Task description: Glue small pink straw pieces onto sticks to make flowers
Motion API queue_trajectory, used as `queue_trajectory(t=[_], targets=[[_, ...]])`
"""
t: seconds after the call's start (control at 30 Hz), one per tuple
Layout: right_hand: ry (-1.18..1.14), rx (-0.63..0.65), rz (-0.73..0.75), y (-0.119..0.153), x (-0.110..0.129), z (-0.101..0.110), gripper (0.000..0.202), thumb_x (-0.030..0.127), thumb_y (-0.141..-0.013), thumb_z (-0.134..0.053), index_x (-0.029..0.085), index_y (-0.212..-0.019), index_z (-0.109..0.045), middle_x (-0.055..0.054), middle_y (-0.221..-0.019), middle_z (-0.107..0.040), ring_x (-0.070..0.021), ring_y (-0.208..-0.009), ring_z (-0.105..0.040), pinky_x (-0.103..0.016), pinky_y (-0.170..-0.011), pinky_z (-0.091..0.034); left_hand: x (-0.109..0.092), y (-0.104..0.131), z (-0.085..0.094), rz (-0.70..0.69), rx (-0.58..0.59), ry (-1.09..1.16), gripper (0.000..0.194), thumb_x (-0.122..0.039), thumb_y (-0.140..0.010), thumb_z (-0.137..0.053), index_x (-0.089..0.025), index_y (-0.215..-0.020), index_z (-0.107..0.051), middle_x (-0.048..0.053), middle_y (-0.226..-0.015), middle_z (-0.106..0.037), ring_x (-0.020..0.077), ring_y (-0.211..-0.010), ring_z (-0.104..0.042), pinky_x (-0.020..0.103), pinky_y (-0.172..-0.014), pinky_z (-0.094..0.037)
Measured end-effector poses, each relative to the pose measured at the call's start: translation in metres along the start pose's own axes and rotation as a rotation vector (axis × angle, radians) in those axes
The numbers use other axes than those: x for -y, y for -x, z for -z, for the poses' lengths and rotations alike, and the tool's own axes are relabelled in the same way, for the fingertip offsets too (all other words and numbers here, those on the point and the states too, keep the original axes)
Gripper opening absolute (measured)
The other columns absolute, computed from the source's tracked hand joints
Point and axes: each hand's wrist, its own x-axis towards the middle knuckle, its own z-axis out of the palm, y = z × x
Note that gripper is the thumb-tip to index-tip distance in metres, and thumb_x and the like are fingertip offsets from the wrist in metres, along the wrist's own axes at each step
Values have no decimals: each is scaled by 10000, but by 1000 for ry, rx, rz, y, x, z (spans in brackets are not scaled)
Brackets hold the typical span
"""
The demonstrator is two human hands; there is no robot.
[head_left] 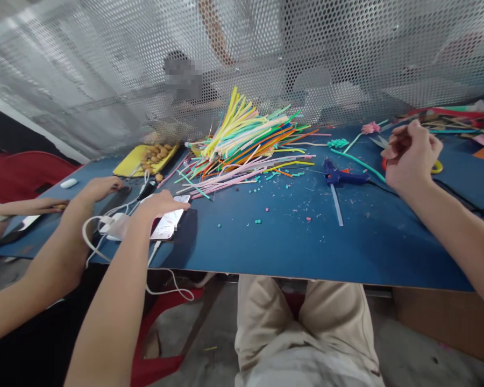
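My left hand is closed on the edge of a smartphone with a lit screen at the table's front left; its thumb lies along the phone's top end. Over the right side of the table, my right hand is raised with its fingers curled in, and nothing shows in them. Partly hidden behind that hand are scissors, their blades pointing left. To its left lies a blue glue gun with a clear glue stick. A green pipe-cleaner stem and a pink flower-like piece lie beyond it.
A pile of coloured pipe cleaners stands at the back, against a perforated metal panel. Small cut bits dot the blue table. At left are white cables, a yellow tray of brown round items, and another person's hand.
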Motion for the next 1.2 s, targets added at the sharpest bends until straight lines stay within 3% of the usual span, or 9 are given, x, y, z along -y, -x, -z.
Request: queue_trajectory(t=[0.1, 0.2, 0.43, 0.83, 1.07, 1.2], targets=[[20, -1, 18, -1, 0, 0, 342, 219, -936, -532, 136, -643, -685, -12, -541, -561, -71, -382, -404, -235, -360, -228, -7, 3, 5, 31, 108, 14, 762, -603, -686, -760, -95, -1215, -554, 215, -1390, -605, 267, -1038, -676, 258, -681, -531], [28, -17, 14, -4, 0, 1, 355, 214, -944, -520, 142, -641, -692, -17, -544, -575, -71, -369, -408, -243, -353, -221, -9, 5, 7, 61, 134, 8, 746, -597, -709, -746, -118, -1242, -539, 208, -1472, -546, 280, -1099, -663, 240, -674, -536], [26, -5, 21, -4, -3, 2, 325, 226, -924, -547, 137, -653, -703, -23, -558, -588, -76, -387, -439, -245, -357, -249, -10, 6, 7, 64, 155, 28, 949, -551, -703, -768, -76, -1441, -407, 252, -1564, -441, 336, -1219, -624, 281, -671, -573], [47, 21, -2, -1, -2, 1, 304, 237, -915, -564, 135, -659, -691, -22, -570, -580, -76, -412, -456, -205, -358, -282, -10, 6, 6, 71, 150, 11, 992, -614, -698, -744, -125, -1486, -391, 241, -1554, -465, 354, -1297, -594, 311, -709, -588], [9, 33, 25, 0, -2, -1, 325, 218, -914, -548, 140, -639, -703, -31, -565, -583, -81, -445, -466, -210, -387, -292, -21, 22, 14, 87, 167, -29, 956, -598, -749, -708, -110, -1486, -343, 241, -1535, -481, 317, -1094, -687, 336, -734, -578], [1, 31, 37, 3, -1, -4, 305, 241, -900, -586, 134, -638, -700, -36, -563, -577, -83, -468, -476, -215, -408, -281, -29, 24, 25, 120, 221, -31, 915, -599, -701, -759, -146, -1421, -421, 232, -1366, -626, 309, -939, -709, 401, -733, -582]])
